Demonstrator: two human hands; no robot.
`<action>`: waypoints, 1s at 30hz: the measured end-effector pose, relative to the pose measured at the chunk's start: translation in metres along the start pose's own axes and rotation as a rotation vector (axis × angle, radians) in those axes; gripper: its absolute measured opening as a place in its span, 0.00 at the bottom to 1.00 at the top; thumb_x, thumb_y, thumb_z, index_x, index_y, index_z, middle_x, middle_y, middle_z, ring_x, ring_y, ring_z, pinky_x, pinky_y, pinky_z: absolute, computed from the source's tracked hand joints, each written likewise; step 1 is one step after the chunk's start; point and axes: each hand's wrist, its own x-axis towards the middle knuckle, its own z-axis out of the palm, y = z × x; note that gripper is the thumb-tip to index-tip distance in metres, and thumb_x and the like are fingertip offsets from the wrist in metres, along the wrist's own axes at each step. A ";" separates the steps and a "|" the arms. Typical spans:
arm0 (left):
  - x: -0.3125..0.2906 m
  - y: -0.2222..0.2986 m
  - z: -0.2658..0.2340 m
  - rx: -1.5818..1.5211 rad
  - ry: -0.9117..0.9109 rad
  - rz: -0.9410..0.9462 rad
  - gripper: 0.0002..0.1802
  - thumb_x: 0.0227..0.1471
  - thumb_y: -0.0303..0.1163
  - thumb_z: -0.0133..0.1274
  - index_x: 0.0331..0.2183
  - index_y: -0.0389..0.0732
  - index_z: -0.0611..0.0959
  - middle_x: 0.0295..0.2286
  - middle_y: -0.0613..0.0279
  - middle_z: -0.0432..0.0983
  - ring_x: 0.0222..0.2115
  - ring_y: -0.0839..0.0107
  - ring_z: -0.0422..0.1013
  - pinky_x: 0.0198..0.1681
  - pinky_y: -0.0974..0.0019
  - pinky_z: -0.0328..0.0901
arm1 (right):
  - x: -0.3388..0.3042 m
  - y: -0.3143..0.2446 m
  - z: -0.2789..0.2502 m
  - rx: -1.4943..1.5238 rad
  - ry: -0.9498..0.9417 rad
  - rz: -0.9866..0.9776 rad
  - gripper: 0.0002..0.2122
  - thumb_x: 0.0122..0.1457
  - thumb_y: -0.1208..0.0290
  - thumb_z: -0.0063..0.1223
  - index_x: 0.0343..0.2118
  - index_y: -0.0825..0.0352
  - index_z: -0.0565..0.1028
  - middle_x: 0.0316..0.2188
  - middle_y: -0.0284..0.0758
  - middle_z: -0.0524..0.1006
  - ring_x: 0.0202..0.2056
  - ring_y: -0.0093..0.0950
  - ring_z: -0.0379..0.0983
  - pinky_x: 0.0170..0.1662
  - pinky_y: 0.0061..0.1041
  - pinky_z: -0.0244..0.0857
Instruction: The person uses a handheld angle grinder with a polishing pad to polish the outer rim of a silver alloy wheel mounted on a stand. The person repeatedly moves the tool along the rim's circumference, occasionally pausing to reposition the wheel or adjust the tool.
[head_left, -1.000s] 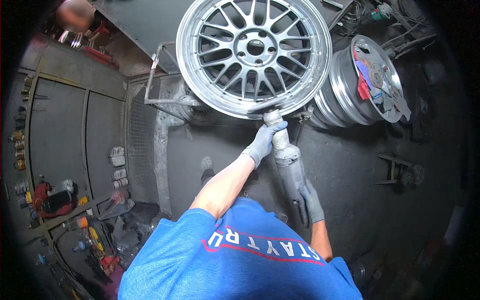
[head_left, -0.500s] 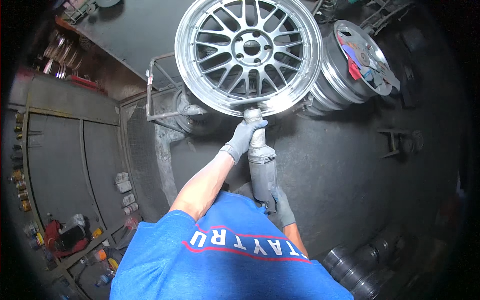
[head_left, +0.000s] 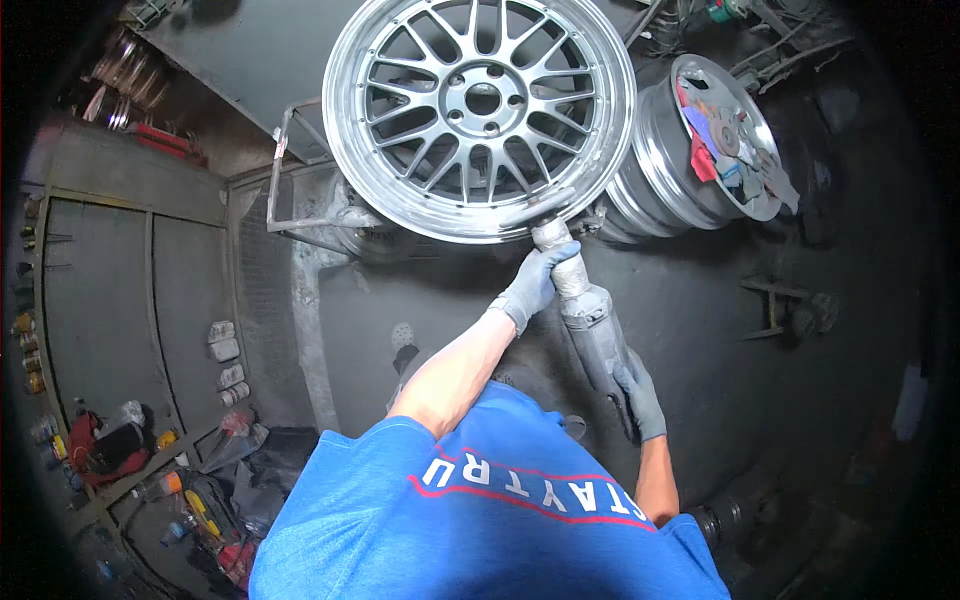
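A silver multi-spoke alloy wheel rim (head_left: 447,105) with a shiny outer lip stands in front of me. Both my hands, in grey gloves, grip a long grey power grinder (head_left: 593,340) dusted with pale powder. Around its wrapped front neck is my left hand (head_left: 534,282), closed just below the rim. Farther back, my right hand (head_left: 640,395) is closed on the rear of the tool's body. The grinder slants up to the left, and its head meets the lower right part of the rim's lip. Exactly where it touches is hard to see.
Behind on the right, another wheel rim (head_left: 655,140) carries sanding discs and coloured scraps (head_left: 722,140). A metal frame (head_left: 275,190) stands left of the wheel. Bottles and bags (head_left: 120,460) crowd the lower left, and a small stand (head_left: 775,305) is on the right floor.
The grinder and both hands have moved right along the rim's lower lip. The tool has gone from nearly upright to slanted. The wheel appears slightly farther left in view.
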 end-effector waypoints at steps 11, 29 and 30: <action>-0.055 0.054 -0.035 0.107 0.104 0.014 0.13 0.57 0.31 0.71 0.42 0.46 0.84 0.34 0.68 0.82 0.34 0.71 0.79 0.42 0.63 0.75 | -0.003 0.072 0.089 0.228 -0.036 0.037 0.35 0.69 0.55 0.64 0.72 0.72 0.67 0.68 0.43 0.72 0.69 0.35 0.67 0.72 0.34 0.57; -0.108 0.188 -0.073 0.346 0.148 0.025 0.13 0.56 0.28 0.72 0.43 0.45 0.86 0.34 0.65 0.82 0.33 0.68 0.80 0.38 0.58 0.77 | -0.012 0.057 0.280 0.332 0.044 -0.106 0.35 0.70 0.55 0.63 0.72 0.72 0.67 0.67 0.43 0.74 0.67 0.34 0.70 0.69 0.32 0.62; -0.116 0.188 -0.069 0.334 0.177 0.043 0.13 0.56 0.29 0.73 0.42 0.44 0.86 0.32 0.64 0.81 0.33 0.67 0.81 0.37 0.58 0.77 | -0.022 0.039 0.281 0.327 0.045 -0.099 0.35 0.70 0.56 0.63 0.73 0.72 0.66 0.67 0.43 0.74 0.67 0.34 0.69 0.70 0.32 0.61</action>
